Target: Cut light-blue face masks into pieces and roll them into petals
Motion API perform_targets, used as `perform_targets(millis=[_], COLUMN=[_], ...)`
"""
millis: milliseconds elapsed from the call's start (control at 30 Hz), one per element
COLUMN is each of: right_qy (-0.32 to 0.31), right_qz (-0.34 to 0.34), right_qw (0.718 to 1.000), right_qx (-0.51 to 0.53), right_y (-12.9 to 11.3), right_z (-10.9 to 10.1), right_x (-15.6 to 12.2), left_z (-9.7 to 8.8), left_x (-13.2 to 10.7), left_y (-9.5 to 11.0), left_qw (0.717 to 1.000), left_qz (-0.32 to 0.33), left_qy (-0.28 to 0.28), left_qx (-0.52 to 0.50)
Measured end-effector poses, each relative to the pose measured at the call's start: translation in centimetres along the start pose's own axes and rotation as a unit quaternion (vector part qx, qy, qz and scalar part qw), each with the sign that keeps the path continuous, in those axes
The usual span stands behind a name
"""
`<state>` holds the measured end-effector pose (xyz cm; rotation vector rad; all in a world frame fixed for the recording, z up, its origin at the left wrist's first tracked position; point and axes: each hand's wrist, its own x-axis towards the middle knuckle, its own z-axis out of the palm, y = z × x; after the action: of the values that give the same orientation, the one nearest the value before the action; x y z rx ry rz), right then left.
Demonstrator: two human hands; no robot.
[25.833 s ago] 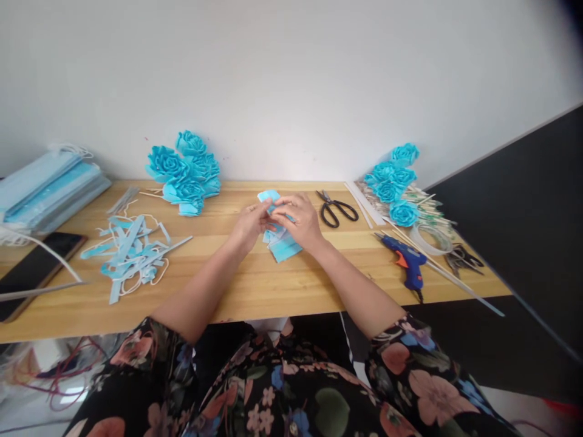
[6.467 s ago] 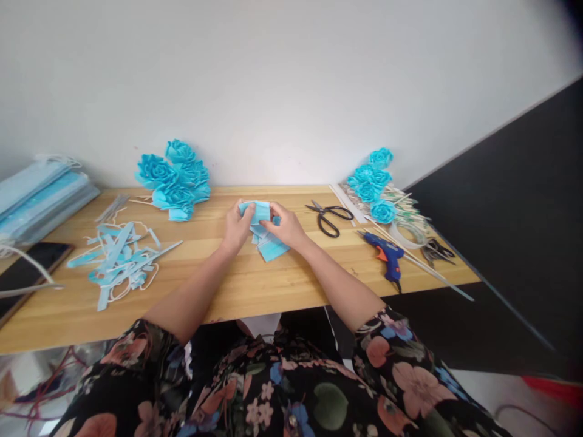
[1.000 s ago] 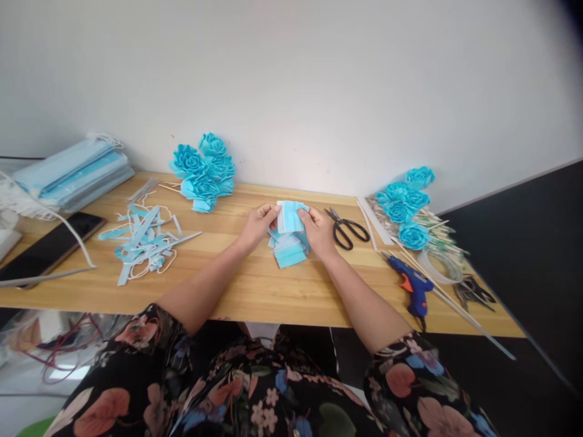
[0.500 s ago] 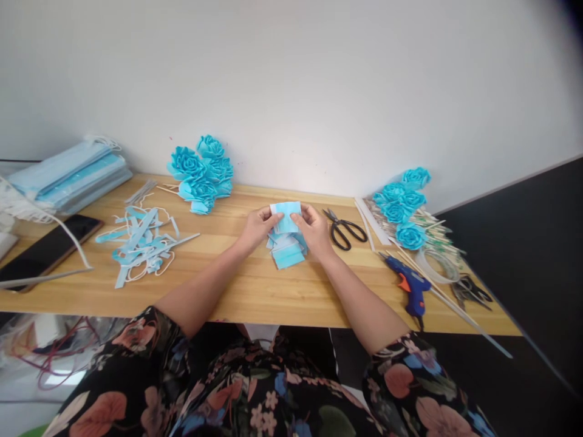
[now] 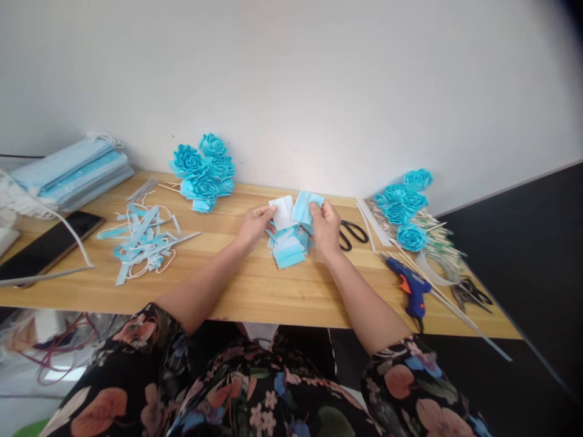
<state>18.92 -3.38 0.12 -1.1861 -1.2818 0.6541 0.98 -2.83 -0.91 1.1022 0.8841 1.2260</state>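
Above the middle of the wooden table [image 5: 255, 291], my left hand [image 5: 253, 222] pinches a pale, almost white square of mask fabric [image 5: 281, 212]. My right hand [image 5: 326, 226] pinches a light blue square of mask fabric [image 5: 303, 207] beside it. The two pieces are held apart, side by side. Just below the hands lies a small pile of cut blue fabric pieces [image 5: 288, 250].
Black scissors [image 5: 351, 233] lie right of my right hand. Further right are blue fabric roses on sticks [image 5: 403, 207], a blue glue gun [image 5: 410, 285] and a tape roll [image 5: 436, 267]. At left: more roses [image 5: 202, 171], cut strips [image 5: 142, 240], stacked masks [image 5: 68, 173], a phone [image 5: 45, 249].
The single folded piece held between both hands half a second ago has come apart into two layers, the white one in my left hand and the blue one in my right.
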Motion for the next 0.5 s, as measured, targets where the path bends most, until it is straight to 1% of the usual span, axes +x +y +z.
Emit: perform_targets(millis=[67,133,233,333,400,500], right_qy=[-0.002,-0.017,-0.074,-0.143,-0.162,-0.159], right_qz=[0.015,0.015,0.009,0.019,0.028,0.032], right_qw=[0.998,0.995,0.993,0.984,0.980,0.982], right_qx=[0.067,0.095,0.096,0.103,0.110,0.098], right_y=[-0.3,-0.9,-1.7,-1.6,-1.2,-0.5], right_z=[-0.1,-0.2,-0.2,-0.1,0.1,0.2], right_x=[0.2,0.2,-0.1,-0.4,-0.4,-0.3], left_z=[0.0,0.1,0.2,0.4,0.5,0.7], left_x=[0.1,0.1,-0.1,-0.3,-0.4,-0.6], left_y=[0.1,0.2,0.4,0.7,0.8,0.8], left_qw=[0.999,0.998,0.998,0.998,0.998,0.997], left_qz=[-0.007,-0.012,-0.016,-0.016,-0.017,-0.023], left_qy=[0.006,0.009,0.001,-0.024,-0.045,-0.071], left_qx=[-0.033,-0.053,-0.061,-0.058,-0.049,-0.028])
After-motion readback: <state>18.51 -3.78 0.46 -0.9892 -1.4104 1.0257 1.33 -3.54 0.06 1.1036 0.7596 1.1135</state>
